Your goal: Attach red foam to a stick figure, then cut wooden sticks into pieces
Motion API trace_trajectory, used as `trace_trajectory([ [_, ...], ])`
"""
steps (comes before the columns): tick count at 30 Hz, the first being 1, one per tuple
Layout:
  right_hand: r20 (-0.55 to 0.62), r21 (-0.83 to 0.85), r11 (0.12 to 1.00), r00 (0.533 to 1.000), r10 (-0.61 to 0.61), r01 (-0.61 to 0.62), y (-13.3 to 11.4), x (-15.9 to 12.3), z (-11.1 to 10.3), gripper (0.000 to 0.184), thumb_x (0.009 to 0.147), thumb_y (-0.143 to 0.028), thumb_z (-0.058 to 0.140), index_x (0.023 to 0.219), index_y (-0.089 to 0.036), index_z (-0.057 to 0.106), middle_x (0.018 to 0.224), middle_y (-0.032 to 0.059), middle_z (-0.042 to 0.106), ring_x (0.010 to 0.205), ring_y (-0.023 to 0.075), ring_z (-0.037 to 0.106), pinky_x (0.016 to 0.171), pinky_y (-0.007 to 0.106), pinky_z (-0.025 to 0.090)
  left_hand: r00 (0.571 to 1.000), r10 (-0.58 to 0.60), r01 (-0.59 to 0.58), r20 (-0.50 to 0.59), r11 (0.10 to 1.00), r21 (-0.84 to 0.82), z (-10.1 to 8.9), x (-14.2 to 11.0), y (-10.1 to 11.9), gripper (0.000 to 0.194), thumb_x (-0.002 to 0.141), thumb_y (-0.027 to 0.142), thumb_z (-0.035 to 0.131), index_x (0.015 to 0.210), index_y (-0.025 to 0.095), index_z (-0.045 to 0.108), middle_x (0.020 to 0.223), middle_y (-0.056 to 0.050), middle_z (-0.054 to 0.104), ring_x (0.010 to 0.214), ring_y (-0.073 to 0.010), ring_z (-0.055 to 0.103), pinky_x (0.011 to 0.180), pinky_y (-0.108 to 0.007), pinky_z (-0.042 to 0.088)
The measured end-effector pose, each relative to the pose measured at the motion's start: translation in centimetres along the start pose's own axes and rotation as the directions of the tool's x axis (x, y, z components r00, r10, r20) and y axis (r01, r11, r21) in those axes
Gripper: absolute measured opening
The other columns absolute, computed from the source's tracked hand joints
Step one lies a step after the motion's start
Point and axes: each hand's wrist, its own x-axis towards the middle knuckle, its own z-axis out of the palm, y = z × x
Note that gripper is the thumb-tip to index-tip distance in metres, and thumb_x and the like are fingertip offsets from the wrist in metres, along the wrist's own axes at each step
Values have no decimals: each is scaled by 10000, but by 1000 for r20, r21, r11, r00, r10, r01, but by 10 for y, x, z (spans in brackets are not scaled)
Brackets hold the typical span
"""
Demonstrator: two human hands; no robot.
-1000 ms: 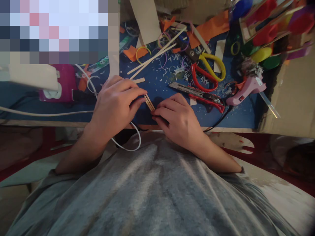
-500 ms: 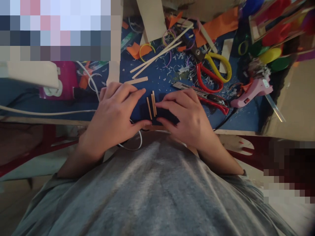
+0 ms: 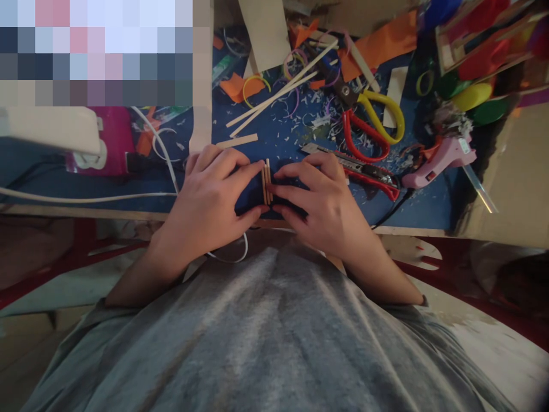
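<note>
Head view: L hand (image 3: 212, 194) & R hand (image 3: 321, 200), each grip part-open, fingertips touching short sticks (image 3: 266, 182) btwn.

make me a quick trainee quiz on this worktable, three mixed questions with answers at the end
1. Multiple choice: which tool has one red and one yellow handle?
a) the glue gun
b) the scissors
c) the utility knife

2. True or false: the short wooden sticks are between the left hand and the right hand.

3. Fill in the blank: the magenta socket block is nearer to the person's ____ hand.

Key: 1. b; 2. true; 3. left
</note>
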Motion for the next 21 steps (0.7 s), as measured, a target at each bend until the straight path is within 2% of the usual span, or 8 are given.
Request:
trace_trajectory([
  [5,13,4,1000,1000,-6,6,0,0,-1,265,1118,-230,700,1285,-296,895,1387,86,837,1348,375,612,1136,629,502,1000,-17,17,2,1000,-13,1,4,3,572,934,299,848,1497,284,748,1410,-147,727,1442,-490,638,1228,-715,532],
  [9,3,9,1000,1000,-15,15,0,0,-1,252,1117,-227,709,1277,-293,893,1361,71,854,1341,371,624,1136,610,500,999,-32,32,4,999,2,0,7,5,564,924,304,851,1476,313,737,1426,-129,730,1427,-480,641,1235,-709,530],
  [13,18,29,1000,1000,-12,11,0,-1,-1,265,1115,-221,698,1283,-290,891,1365,78,854,1345,375,624,1138,621,504,1000,-13,13,-1,1000,27,-1,8,5,555,927,307,853,1468,315,725,1435,-134,729,1414,-492,641,1222,-749,525],
  [18,-10,40,999,1000,5,-4,2,-2,-3,282,1089,-226,732,1319,-290,881,1376,99,836,1355,387,621,1157,652,506,1000,8,-9,5,999,46,-4,8,2,564,941,342,880,1476,381,704,1438,-108,721,1449,-489,633,1225,-760,541],
  [21,-19,42,999,1000,11,-11,5,-2,-3,303,1082,-229,745,1347,-302,873,1380,100,825,1350,386,622,1172,665,500,1000,8,-9,18,998,58,-6,8,2,540,967,361,861,1484,365,705,1457,-110,711,1456,-486,631,1238,-770,537],
])
